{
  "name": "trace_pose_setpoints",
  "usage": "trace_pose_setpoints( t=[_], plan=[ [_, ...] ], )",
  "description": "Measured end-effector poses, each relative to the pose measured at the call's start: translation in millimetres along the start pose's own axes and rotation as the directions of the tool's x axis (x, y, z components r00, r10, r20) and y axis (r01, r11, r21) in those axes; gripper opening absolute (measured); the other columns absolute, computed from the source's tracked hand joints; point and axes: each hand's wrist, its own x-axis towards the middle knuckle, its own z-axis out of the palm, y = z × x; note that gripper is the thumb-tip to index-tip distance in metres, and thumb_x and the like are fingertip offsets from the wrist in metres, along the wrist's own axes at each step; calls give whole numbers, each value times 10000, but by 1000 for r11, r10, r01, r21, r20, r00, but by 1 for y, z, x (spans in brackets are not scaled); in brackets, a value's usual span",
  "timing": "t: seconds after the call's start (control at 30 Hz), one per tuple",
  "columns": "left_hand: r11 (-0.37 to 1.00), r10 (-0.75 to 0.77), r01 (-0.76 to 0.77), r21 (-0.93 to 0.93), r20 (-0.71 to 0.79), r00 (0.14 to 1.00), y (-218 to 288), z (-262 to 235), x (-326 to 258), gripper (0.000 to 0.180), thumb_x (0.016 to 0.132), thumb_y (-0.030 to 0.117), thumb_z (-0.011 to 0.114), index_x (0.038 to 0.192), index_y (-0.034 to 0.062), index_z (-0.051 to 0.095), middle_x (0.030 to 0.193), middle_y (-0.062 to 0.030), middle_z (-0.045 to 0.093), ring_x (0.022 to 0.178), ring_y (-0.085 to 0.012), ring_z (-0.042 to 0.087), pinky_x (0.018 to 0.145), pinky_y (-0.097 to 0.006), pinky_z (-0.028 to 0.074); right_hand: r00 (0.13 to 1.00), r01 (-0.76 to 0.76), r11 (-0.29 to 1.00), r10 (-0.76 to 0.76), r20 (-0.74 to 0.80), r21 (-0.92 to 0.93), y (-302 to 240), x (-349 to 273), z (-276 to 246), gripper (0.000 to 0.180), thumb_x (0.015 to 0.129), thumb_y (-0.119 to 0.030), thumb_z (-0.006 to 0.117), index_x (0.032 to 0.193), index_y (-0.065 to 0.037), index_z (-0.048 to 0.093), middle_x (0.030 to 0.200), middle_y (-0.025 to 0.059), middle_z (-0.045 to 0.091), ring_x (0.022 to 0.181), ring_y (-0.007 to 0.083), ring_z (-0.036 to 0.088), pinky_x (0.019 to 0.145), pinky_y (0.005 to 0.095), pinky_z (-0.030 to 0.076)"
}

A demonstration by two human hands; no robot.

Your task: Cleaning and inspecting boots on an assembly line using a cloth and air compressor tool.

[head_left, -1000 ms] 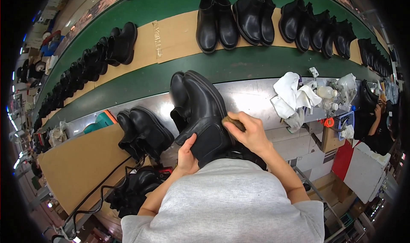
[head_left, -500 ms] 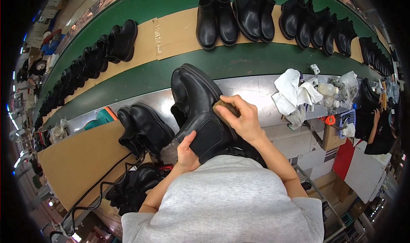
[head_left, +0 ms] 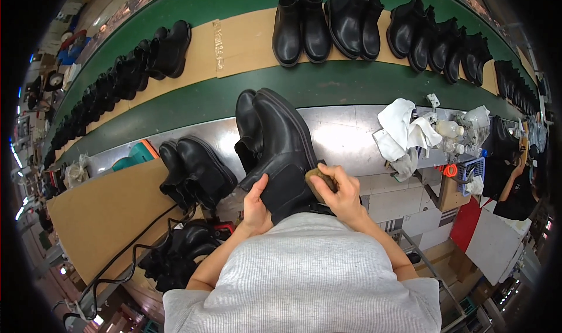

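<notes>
Black ankle boot (head_left: 281, 151) stands on its heel end at the near edge of the metal bench (head_left: 345, 137), tipped toward me with the toe pointing away and the sole edge facing right. I see my left hand (head_left: 256, 201) clasped on the boot's lower left side, thumb up along the leather, fingers wrapped behind it. My right hand (head_left: 342, 192) is curled shut on a small brown sponge (head_left: 319, 179), pressed against the boot's right side near the ankle. A second black boot (head_left: 249, 125) stands just behind and to the left of the one I hold, touching it.

On the left, a pair of black boots (head_left: 196, 172) lies on the bench beside a sheet of brown cardboard (head_left: 105, 216), and more dark boots (head_left: 175, 254) sit lower down near a black cable (head_left: 126, 257). To the right, white rags (head_left: 404, 128) lie crumpled on the bench, with small clear bottles (head_left: 451, 128) just beside them. Beyond the bench runs a green conveyor belt (head_left: 193, 99) carrying rows of black boots (head_left: 328, 23) on cardboard strips. At the far right edge, another person's arm (head_left: 515, 175) shows.
</notes>
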Motion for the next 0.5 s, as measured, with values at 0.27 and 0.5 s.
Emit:
trace_pose_setpoints(
  t=[0.27, 0.5],
  plan=[
    [998, 3, -6, -61, -44, 999, 0, 0, 4, 523, 940, 370, 334, 1265, -19, 462, 1269, -167, 513, 1159, -295, 511, 1022, -409, 373, 998, 59, 998, -59, -31, -16, 5, 4, 8, 233, 772, -104, 707, 935, 18, 595, 823, 144, 658, 695, 246, 666, 585, 299, 523],
    [1000, -19, 20, -24, 56, 998, -2, -1, 1, 517, 958, 355, 295, 1302, -9, 425, 1308, -146, 480, 1199, -266, 476, 1043, -390, 352, 990, 101, 994, -104, -93, -37, -5, 38, 12, 217, 775, -94, 701, 931, 14, 594, 805, 122, 659, 668, 241, 659, 572, 296, 517]
  ],
)
